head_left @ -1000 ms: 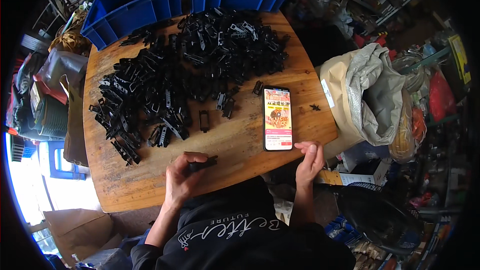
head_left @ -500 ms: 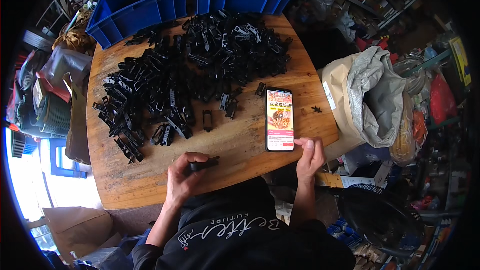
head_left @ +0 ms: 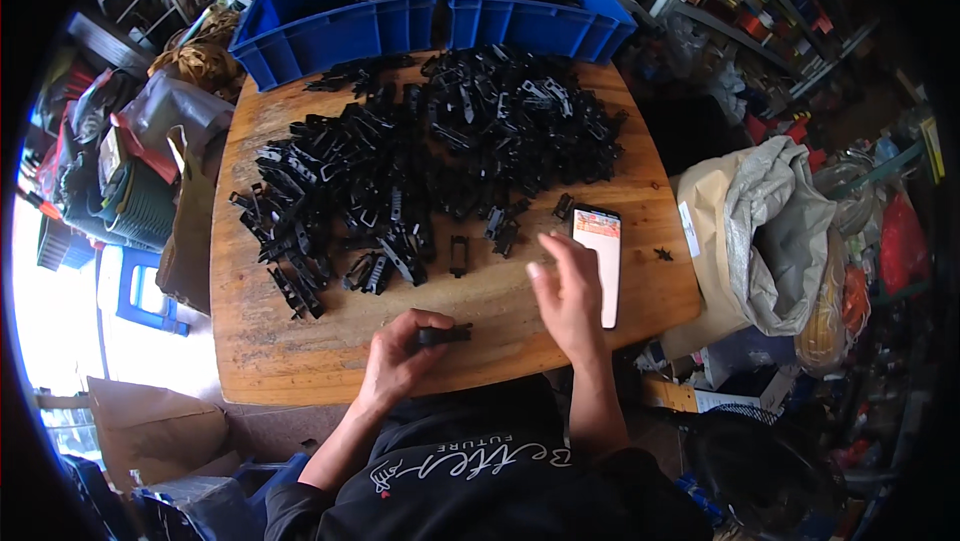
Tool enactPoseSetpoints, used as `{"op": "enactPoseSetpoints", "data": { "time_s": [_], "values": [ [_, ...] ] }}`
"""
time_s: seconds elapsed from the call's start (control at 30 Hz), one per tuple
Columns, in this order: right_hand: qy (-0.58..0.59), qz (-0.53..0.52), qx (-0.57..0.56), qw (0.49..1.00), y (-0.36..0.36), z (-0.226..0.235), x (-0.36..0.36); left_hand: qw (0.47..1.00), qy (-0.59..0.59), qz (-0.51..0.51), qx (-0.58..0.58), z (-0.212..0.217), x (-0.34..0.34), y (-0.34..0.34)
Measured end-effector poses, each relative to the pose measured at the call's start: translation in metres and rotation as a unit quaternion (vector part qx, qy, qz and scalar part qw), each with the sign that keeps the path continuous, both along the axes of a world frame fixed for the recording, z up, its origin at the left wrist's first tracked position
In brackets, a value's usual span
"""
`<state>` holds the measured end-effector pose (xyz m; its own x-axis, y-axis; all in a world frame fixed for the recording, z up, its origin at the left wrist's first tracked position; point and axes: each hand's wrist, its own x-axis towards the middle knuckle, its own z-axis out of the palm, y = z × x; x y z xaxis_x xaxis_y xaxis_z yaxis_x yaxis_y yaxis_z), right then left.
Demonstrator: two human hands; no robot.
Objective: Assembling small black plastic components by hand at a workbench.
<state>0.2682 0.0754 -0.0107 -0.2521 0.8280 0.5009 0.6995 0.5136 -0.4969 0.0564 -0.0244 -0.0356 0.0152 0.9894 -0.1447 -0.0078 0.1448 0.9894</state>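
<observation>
I hold one black clip (head_left: pixel 445 334) in my left hand (head_left: pixel 400 366), fingers closed around it, at the near table (head_left: pixel 300 361) edge. My right hand (head_left: pixel 565 296) hovers open and empty beside the phone (head_left: pixel 600 261). Risk: a sweep of that hand could knock the phone off the near edge; the clip pile (head_left: pixel 420 161) lies beyond.

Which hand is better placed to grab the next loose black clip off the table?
Right, probably. The right hand is open and empty, raised over the table beside the phone, close to the loose black clips. The left hand is closed on a black part near the table edge.
</observation>
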Motion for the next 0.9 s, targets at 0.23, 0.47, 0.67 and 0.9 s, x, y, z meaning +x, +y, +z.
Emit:
{"op": "enactPoseSetpoints", "data": {
  "time_s": [0.23,0.47,0.67,0.9],
  "values": [
    [-0.065,0.107,-0.070,0.990,0.000,0.002,-0.037,1.000,-0.001,0.001,0.022,0.002,0.000,-0.001],
    [0.001,0.012,-0.038,0.999,0.012,0.004,-0.039,1.000,0.011,-0.021,0.012,0.004,0.000,0.001],
    [-0.014,0.022,-0.065,0.998,0.014,-0.017,-0.042,0.996,-0.085,0.023,-0.001,0.001,0.001,0.001],
    [0.068,0.058,-0.083,0.993,0.011,-0.015,-0.042,0.980,-0.173,0.096,0.002,-0.001,0.000,0.003]
  ]
}}
